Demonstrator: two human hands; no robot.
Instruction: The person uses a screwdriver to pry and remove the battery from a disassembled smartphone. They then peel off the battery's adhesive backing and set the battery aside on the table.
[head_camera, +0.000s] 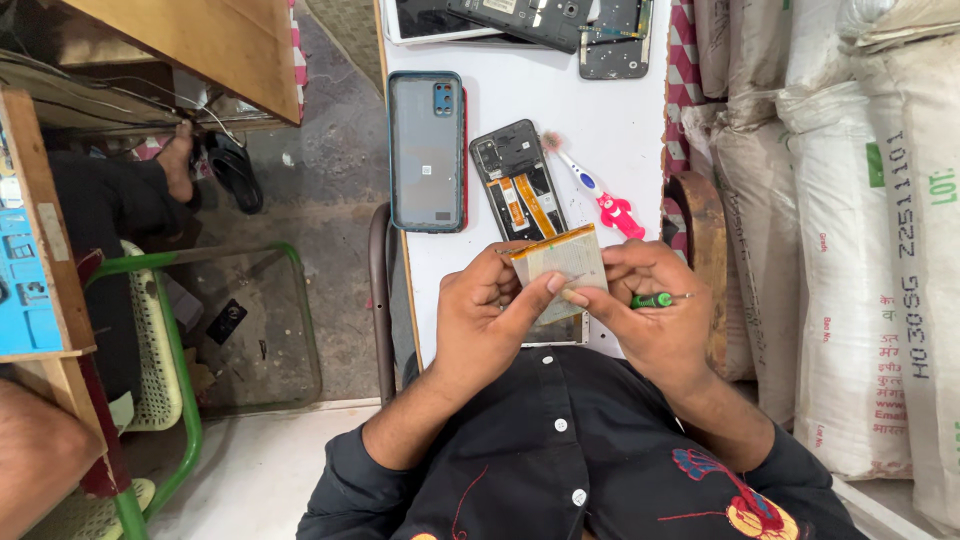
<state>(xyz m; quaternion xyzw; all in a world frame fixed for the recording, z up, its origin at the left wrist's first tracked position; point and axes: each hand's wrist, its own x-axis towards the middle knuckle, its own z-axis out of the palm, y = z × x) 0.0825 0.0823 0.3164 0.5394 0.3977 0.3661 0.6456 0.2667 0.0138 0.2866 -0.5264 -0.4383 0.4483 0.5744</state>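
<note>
My left hand (485, 318) and my right hand (650, 310) together hold a flat tan phone battery (562, 262) above the near edge of the white table (620, 140). My left thumb presses on its face. My right hand also grips a small green-handled screwdriver (655, 299). Just beyond the battery lies an opened phone body (517, 182) with orange flex cables showing. A blue-grey phone back cover (427, 150) lies to its left.
A pink-handled toothbrush (598, 193) lies right of the opened phone. More phone parts (560, 25) sit at the table's far edge. White sacks (850, 220) stand at the right. A green chair frame (180, 350) and another person's foot (180, 165) are at the left.
</note>
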